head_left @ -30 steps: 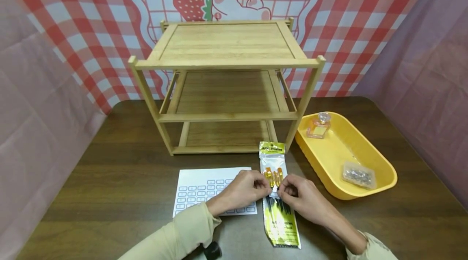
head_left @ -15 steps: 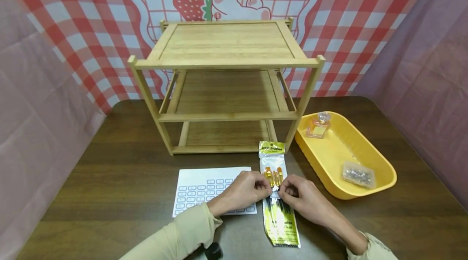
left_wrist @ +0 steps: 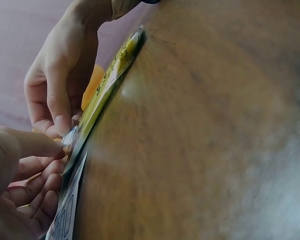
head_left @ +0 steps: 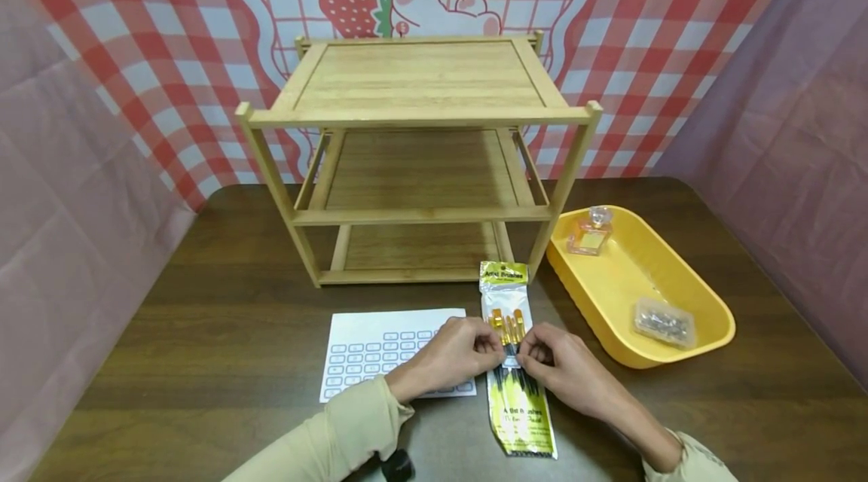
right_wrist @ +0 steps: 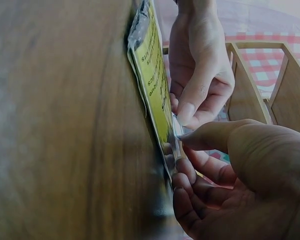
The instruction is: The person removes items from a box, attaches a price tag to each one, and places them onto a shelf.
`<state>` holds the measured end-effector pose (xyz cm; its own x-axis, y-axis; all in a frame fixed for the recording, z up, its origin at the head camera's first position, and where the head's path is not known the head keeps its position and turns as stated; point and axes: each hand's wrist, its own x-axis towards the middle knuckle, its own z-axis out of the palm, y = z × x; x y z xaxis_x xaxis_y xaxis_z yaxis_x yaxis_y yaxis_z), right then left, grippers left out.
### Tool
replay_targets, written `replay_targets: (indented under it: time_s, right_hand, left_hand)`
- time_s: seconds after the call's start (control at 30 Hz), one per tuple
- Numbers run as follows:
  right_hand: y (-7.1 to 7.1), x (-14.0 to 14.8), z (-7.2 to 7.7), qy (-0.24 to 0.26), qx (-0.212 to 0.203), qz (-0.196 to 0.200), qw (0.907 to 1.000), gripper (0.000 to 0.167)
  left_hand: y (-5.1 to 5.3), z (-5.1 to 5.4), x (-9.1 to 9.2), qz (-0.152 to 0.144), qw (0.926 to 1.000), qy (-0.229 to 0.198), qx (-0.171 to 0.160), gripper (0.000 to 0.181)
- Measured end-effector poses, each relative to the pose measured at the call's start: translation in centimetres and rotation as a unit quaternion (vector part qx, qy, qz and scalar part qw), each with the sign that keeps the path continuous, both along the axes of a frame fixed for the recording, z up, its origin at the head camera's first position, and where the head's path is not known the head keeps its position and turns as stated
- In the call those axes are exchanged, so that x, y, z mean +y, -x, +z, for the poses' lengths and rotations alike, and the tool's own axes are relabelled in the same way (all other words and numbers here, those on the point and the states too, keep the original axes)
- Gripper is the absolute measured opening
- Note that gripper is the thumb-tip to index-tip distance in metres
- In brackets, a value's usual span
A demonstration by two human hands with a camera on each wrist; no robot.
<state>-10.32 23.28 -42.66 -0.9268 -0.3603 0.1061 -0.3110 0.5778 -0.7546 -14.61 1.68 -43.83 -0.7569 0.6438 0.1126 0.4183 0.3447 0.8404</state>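
A clear-fronted pack of artist paintbrushes lies lengthwise on the table, its yellow top end close to the shelf. Over its middle, both hands meet at a small white label with a blue border. My left hand pinches the label's left end between thumb and finger. At the other end, my right hand pinches it the same way, other fingers curled. In the right wrist view the label spans between the two thumb tips, right by the pack's surface. Beneath my left forearm is a white sheet of blue-bordered labels, partly covered.
A three-tier wooden shelf stands behind the pack. To the right, a yellow basin contains a pink perfume bottle and a clear box of small metal pieces. A black object sits by my left sleeve.
Both hands stay nearly in place over the pack. The label between the fingertips now appears slightly lower and flatter against the brushes.
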Motion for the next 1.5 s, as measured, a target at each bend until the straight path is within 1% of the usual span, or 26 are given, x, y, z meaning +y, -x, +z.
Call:
replay_targets:
  time_s: [0.27, 0.47, 0.73, 0.97, 1.07, 1.27, 1.5]
  right_hand:
    - [-0.04, -0.08, -0.1, -0.004, 0.003, -0.003, 1.0, 0.015]
    - [-0.06, -0.15, -0.14, -0.012, 0.007, -0.006, 0.9999, 0.018]
    - [-0.03, -0.15, -0.14, -0.022, 0.012, -0.007, 0.9996, 0.019]
    - [-0.1, -0.11, -0.09, -0.024, 0.008, -0.011, 0.9996, 0.018]
    - [-0.15, -0.03, -0.17, -0.025, 0.011, -0.012, 0.9995, 0.018]
    - [-0.15, 0.11, -0.26, -0.028, 0.018, -0.017, 0.9993, 0.019]
    - [-0.25, 0.15, -0.3, -0.029, 0.018, -0.019, 0.9992, 0.019]
  left_hand:
    - [-0.01, -0.02, 0.18, -0.004, 0.9997, 0.009, 0.023, 0.006]
    - [-0.05, -0.03, 0.29, -0.003, 0.9986, 0.028, 0.044, 0.007]
    - [-0.07, 0.17, 0.3, -0.002, 0.9979, 0.04, 0.05, 0.005]
    - [-0.12, 0.34, 0.25, -0.005, 0.9972, 0.051, 0.055, 0.006]
    - [-0.16, 0.39, 0.26, -0.006, 0.9969, 0.054, 0.056, 0.006]
    - [-0.14, 0.52, 0.27, -0.005, 0.9956, 0.056, 0.074, 0.005]
    - [-0.22, 0.53, 0.22, -0.006, 0.9955, 0.057, 0.076, 0.005]
